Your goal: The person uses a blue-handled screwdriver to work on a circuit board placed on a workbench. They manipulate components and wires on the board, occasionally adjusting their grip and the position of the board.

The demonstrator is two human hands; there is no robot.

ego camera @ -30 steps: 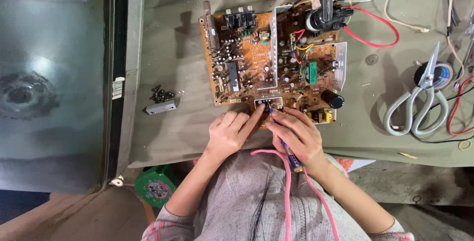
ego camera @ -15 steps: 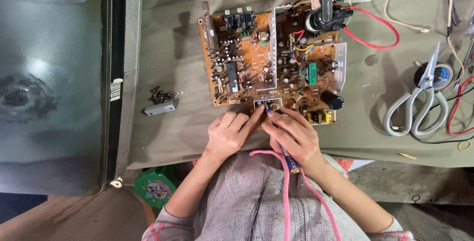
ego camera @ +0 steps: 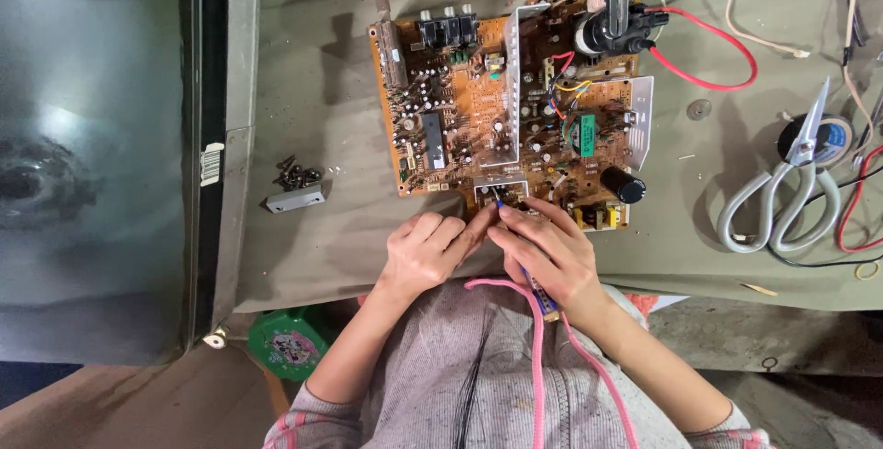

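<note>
An orange circuit board packed with components lies on the olive cloth-covered table. My left hand rests at the board's near edge, fingertips touching it. Beside it, my right hand grips a thin blue-handled tool, held like a pen, its tip on the board's near edge by a small metal box. A pink cord runs from under my right hand down over my grey top.
Grey-handled scissors lie at the right over a roll of dark tape. Red, white and black wires trail at the upper right. A pile of dark screws and a small metal bracket sit left of the board. A large glass screen fills the left.
</note>
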